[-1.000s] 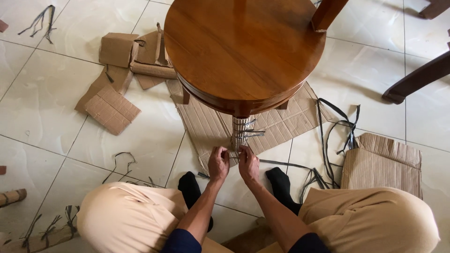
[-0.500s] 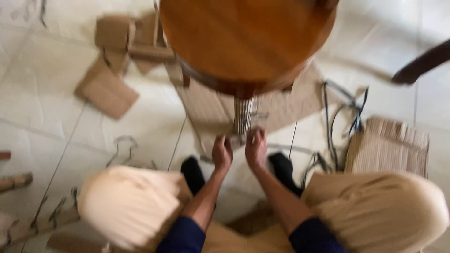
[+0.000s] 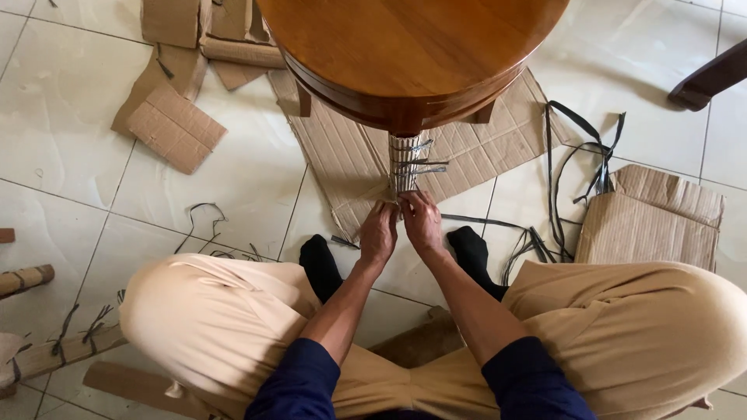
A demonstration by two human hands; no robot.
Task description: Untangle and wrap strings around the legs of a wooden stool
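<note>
A round brown wooden seat [image 3: 412,47] stands in front of me on the tiled floor. One of its legs [image 3: 405,159] is wrapped in corrugated cardboard and bound with several dark straps. My left hand [image 3: 378,233] and my right hand [image 3: 421,222] meet at the bottom of that wrapped leg, fingers pinched on the cardboard wrap and its strap. I sit cross-legged in beige trousers with black socks, feet either side of my hands.
A flattened cardboard sheet [image 3: 342,155] lies under the seat. More cardboard pieces [image 3: 175,124] lie at the left and a folded one [image 3: 650,222] at the right. Loose black straps [image 3: 580,163] trail over the floor. Another dark chair leg [image 3: 708,78] shows at the top right.
The view has shifted and steadied. Both hands stay together at the foot of the wrapped leg, with little visible movement.
</note>
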